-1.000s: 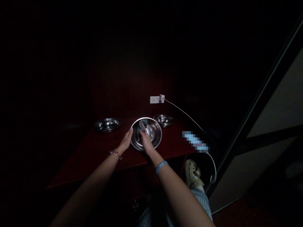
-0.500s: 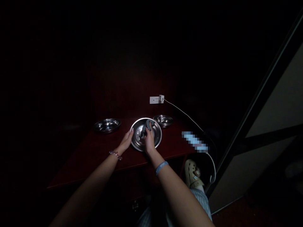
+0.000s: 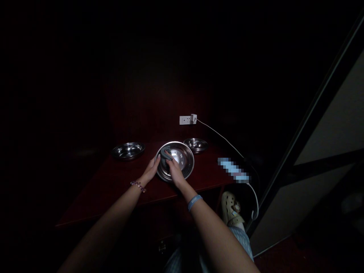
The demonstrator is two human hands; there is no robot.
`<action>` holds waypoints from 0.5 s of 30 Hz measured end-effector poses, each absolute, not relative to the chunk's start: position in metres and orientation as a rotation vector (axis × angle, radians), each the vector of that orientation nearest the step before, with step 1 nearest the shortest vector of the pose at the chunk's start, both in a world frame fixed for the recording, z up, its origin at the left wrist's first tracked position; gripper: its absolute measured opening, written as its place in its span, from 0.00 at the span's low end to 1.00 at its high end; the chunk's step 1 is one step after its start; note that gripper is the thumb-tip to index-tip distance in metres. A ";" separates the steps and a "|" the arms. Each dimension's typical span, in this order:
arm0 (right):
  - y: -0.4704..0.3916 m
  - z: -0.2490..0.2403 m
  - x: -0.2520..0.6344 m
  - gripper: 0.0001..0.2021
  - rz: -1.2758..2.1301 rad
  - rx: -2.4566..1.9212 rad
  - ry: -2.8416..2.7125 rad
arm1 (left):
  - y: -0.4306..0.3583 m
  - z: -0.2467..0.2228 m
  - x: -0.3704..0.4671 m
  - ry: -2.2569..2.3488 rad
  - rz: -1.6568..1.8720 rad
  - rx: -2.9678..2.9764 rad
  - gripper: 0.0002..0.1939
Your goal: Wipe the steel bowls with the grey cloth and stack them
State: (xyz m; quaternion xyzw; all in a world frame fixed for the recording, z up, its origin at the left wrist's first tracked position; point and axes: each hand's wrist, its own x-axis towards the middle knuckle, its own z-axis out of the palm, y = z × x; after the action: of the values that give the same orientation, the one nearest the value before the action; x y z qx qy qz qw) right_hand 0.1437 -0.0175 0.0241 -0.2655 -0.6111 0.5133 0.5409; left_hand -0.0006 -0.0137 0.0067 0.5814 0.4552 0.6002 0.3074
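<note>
A shiny metal bowl (image 3: 186, 161) is tilted toward me above the dark red table. My left hand (image 3: 150, 170) grips its left rim, thumb on the near side and the other fingers hidden behind. Inside the bowl, my right hand (image 3: 175, 170) is closed on a dark grey-green cloth (image 3: 165, 154), pressed against the left part of the inner wall. A beaded bracelet circles my left wrist and a blue band my right.
At the left of the table (image 3: 113, 189) lies a wide metal dish (image 3: 128, 151). Stacked metal bowls (image 3: 196, 145) stand behind on the right. A blurred-out light blue object (image 3: 233, 170) lies at the right edge. A charger (image 3: 193, 118) with a white cable (image 3: 217, 134) fills a wall socket (image 3: 184, 120).
My right hand has moved the cloth from the upper right of the bowl's inside to its left side. My left hand and the bowl stay nearly in place.
</note>
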 end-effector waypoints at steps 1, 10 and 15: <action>-0.018 0.023 0.143 0.25 1.218 -0.631 -1.490 | -0.013 0.007 -0.001 1.223 1.595 1.540 0.41; -0.025 0.021 0.146 0.21 1.009 -0.717 -1.777 | -0.006 0.002 -0.008 1.347 1.705 1.386 0.33; -0.034 0.030 0.156 0.21 0.775 -0.855 -2.078 | 0.000 -0.001 -0.014 1.315 1.802 1.315 0.37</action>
State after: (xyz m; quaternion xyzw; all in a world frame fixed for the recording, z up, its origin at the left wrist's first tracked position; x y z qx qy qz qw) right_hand 0.1556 -0.0336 0.0298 -0.3337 -0.8110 0.3025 0.3734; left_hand -0.0137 -0.0002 -0.0007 0.4886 0.4887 0.6694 0.2726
